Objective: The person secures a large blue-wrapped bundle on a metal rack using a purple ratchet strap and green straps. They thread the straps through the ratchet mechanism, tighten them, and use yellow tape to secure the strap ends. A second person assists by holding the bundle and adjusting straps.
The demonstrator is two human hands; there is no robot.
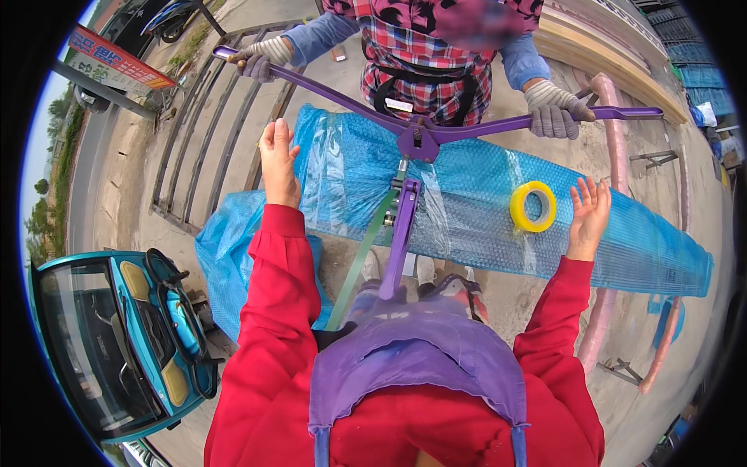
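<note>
My left hand is raised with its fingers apart, near the left end of a long bundle in blue bubble wrap. My right hand, open too, is over the bundle's right part, beside a roll of yellow tape. Both hands hold nothing. Across from me, a co-worker's gloved hands grip the spread handles of a long purple strapping crimper. Its head is at the bundle's middle, just beyond a smaller purple strap tensioner. A green strap runs from the tensioner toward me.
Loose blue bubble wrap hangs at the bundle's left. A metal frame lies behind it. Pink-wrapped poles extend under the bundle at right. A teal three-wheeled vehicle stands at lower left, and long boards lie at the back right.
</note>
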